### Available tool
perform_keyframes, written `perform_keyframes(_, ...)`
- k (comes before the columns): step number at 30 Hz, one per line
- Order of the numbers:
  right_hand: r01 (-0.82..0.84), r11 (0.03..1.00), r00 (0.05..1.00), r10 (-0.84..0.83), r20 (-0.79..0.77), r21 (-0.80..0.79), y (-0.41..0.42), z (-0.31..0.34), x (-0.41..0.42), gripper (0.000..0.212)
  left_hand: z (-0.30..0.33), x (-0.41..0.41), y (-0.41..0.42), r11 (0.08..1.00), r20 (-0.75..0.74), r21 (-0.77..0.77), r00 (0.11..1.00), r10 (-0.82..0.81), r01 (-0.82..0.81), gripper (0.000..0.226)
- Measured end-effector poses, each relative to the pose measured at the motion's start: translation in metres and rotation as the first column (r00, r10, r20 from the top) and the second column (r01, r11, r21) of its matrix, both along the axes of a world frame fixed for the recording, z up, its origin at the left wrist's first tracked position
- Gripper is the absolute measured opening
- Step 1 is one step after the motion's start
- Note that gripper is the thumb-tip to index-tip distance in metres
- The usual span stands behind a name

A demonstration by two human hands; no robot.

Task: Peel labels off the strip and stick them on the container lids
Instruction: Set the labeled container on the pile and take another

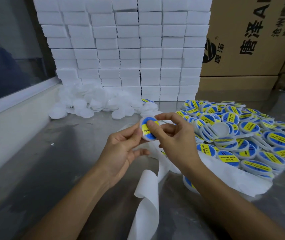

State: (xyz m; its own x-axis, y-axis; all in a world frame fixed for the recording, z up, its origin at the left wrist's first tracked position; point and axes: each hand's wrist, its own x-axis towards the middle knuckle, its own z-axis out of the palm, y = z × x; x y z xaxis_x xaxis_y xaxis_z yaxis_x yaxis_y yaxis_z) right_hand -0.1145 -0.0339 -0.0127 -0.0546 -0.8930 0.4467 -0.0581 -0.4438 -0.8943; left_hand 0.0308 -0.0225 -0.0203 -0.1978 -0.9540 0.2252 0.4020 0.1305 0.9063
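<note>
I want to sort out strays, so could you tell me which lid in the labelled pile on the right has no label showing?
The plain translucent white round lid near the pile's left edge; every neighbour shows a blue-and-yellow label.

Single head-worn view, looking forward and down over the steel table [55,170].

The wide-angle lens sits close above the near edge, so both forearms enter from the bottom of the frame and the left hand [121,151] and right hand [174,135] fill the centre. It faces the far edge, where stacked white blocks [121,49] and a cardboard box [252,32] close the view; straight lines bow near the borders.
</note>
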Motion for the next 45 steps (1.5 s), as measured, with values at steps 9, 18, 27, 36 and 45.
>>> perform_keyframes(9,0.138,0.990,0.987,-0.140,-0.082,-0.023,0.003,-0.001,0.000,0.044,-0.006,0.000,-0.002,0.983,0.177,-0.141,0.974,0.144,-0.120,0.028)
perform_keyframes(18,0.012,1.000,0.999,-0.013,-0.034,-0.004,-0.001,0.000,-0.006,0.011,-0.005,0.002,-0.003,0.958,0.237,-0.194,0.938,0.254,-0.211,0.021)
perform_keyframes(27,-0.283,0.952,0.959,0.285,-0.002,0.114,-0.005,0.001,-0.007,0.046,-0.003,0.008,-0.006,0.951,0.181,-0.136,0.937,0.299,-0.277,0.025)
perform_keyframes(36,-0.327,0.928,0.945,0.316,0.090,0.180,-0.006,0.009,-0.018,0.012,-0.003,0.007,-0.003,0.964,0.224,-0.177,0.945,0.237,-0.200,0.024)
perform_keyframes(45,-0.096,0.988,0.995,0.099,-0.024,0.119,-0.001,0.003,-0.007,0.034,-0.005,0.002,-0.002,0.954,0.316,-0.209,0.908,0.276,-0.217,0.026)
